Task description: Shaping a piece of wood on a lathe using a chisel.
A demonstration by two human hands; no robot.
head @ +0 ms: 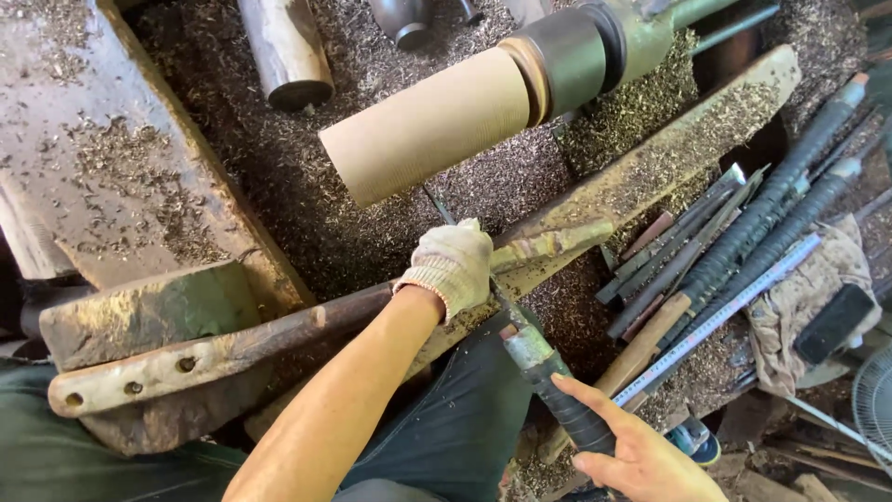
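Chisel (520,339) — blade toward wood cylinder (427,125) | both hands gripping

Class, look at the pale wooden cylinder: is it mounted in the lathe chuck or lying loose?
Mounted: the wooden cylinder has one end inside the dark lathe chuck, the other end unsupported.

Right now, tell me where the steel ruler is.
In the head view the steel ruler lies slantwise at right, along the lower edge of the row of turning chisels, just above the bare right hand and beside a crumpled rag.
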